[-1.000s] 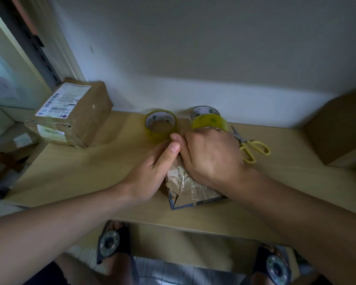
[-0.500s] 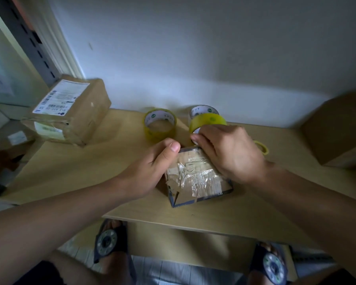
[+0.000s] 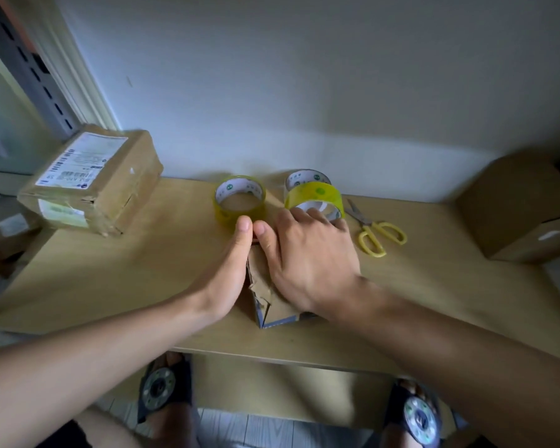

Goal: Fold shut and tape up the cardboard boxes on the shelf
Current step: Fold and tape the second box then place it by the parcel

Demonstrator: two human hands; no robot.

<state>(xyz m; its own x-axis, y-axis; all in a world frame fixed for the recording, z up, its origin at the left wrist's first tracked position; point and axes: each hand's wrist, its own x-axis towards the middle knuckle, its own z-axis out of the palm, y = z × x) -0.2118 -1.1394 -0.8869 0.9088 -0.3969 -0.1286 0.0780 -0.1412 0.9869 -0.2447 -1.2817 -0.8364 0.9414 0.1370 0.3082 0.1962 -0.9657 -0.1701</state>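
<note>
Small brown cardboard box (image 3: 265,299) with torn flaps, at the front edge of the pale wooden shelf (image 3: 143,279). Left hand (image 3: 230,270) lies flat-fingered against its left side; right hand (image 3: 307,253) presses flat on top, neither gripping. The box looks light and easily crushed; best steadied by its side walls.

- A small brown cardboard box (image 3: 265,295) with a blue-edged base sits at the near middle of the shelf, its torn top flaps pressed down, mostly hidden under two hands.
- A larger taped box (image 3: 110,185) with a white shipping label lies far left.
- A plain brown box (image 3: 518,208) stands at the right edge.
- Two yellow tape rolls (image 3: 240,198) (image 3: 314,195) sit just beyond the small box.
</note>
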